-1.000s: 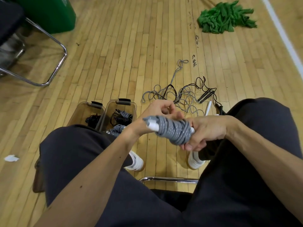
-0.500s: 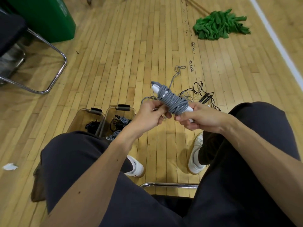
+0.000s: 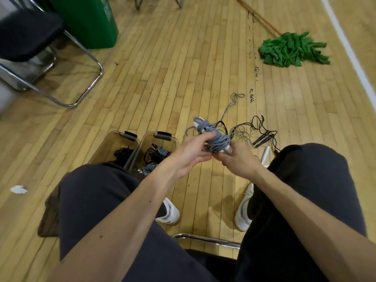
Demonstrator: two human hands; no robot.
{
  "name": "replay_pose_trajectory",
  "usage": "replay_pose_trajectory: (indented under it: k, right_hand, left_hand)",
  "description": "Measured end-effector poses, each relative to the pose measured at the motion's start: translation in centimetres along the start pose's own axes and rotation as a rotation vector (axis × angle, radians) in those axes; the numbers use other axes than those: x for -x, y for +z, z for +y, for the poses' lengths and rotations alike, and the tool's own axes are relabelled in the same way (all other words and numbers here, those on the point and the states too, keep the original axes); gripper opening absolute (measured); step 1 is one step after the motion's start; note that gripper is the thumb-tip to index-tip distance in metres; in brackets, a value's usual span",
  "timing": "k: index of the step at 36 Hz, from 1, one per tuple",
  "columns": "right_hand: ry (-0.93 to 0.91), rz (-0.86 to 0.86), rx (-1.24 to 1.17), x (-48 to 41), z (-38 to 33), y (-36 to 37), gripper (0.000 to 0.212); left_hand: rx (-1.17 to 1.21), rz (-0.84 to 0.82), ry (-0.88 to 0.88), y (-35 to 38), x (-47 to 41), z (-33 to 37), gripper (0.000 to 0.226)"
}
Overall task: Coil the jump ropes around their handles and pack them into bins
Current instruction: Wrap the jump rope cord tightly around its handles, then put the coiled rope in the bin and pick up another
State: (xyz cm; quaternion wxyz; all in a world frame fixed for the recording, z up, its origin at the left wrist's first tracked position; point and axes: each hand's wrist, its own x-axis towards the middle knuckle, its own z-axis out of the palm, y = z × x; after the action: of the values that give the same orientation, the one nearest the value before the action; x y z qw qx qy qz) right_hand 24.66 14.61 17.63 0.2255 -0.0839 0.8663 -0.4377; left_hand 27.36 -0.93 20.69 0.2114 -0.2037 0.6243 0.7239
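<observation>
Grey jump rope [image 3: 216, 138], coiled thick around its white handles, held above the wooden floor [image 3: 162, 78] in front of the knees, tilted, one white tip pointing away. Left hand [image 3: 188, 154] curled round the near side of the coil, thumb over the top. Right hand [image 3: 239, 159] pinching the lower handle end with bent fingers. Just left of the hands, two clear bins [image 3: 105, 147] side by side: black rope in the left one, black and grey coils in the right one. Behind the hands, loose ropes [image 3: 244, 130], grey and black, tangled on the floor, with a white handle [image 3: 266, 156] near them. Farther off, a green mop head [image 3: 291, 50], a black chair [image 3: 28, 33] and a green waste container [image 3: 89, 23], its white mark too blurred to read.
</observation>
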Motion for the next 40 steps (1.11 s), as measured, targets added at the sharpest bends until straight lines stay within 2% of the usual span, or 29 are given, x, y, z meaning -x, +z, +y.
replay_pose_trajectory:
  k: [2,4,6,9,14,18,21,23,25,29,33,40]
  right_hand:
    - [-0.022,0.046,0.163,-0.6,-0.5,1.7,0.012]
    - [-0.053,0.095,0.323,-1.3,-1.0,3.8,0.025]
    - [-0.088,0.118,0.402,-1.7,-2.0,6.0,0.030]
    - [-0.168,0.096,0.439,-1.8,-3.2,8.6,0.026]
    - [-0.230,-0.089,0.464,-2.9,-5.4,12.5,0.038]
    - [-0.279,-0.232,0.505,-5.5,-8.5,15.6,0.047]
    - [-0.246,-0.211,0.396,-7.9,-12.3,17.0,0.055]
    - [-0.261,-0.173,0.331,-9.7,-14.7,18.4,0.058]
    - [-0.292,-0.180,0.298,-11.7,-16.5,20.4,0.055]
    - [-0.318,-0.256,0.381,-16.4,-17.5,24.7,0.039]
    - [-0.281,-0.343,0.483,-21.9,-15.9,29.8,0.034]
    - [-0.153,-0.478,0.500,-32.4,-8.6,38.4,0.026]
  left_hand:
    - [-0.046,0.075,0.020,-0.7,-0.1,-0.4,0.024]
    - [-0.060,0.161,0.029,-1.7,0.0,-1.0,0.034]
    - [-0.069,0.273,0.031,-3.0,0.2,-1.7,0.041]
    - [-0.029,0.397,0.014,-5.2,0.7,-2.6,0.040]
    - [0.078,0.435,-0.021,-10.2,2.0,-3.2,0.033]
    - [0.039,0.418,-0.085,-16.1,2.5,-2.4,0.029]
    - [-0.018,0.434,-0.139,-21.3,2.3,-1.2,0.041]
    - [-0.017,0.439,-0.166,-24.4,1.7,-0.5,0.039]
    - [0.004,0.431,-0.207,-27.4,0.5,-0.4,0.038]
    - [0.107,0.444,-0.264,-33.1,-3.4,-2.1,0.061]
    - [0.172,0.515,-0.311,-38.1,-8.9,-6.4,0.044]
    - [0.145,0.576,-0.390,-44.4,-20.5,-14.5,0.043]
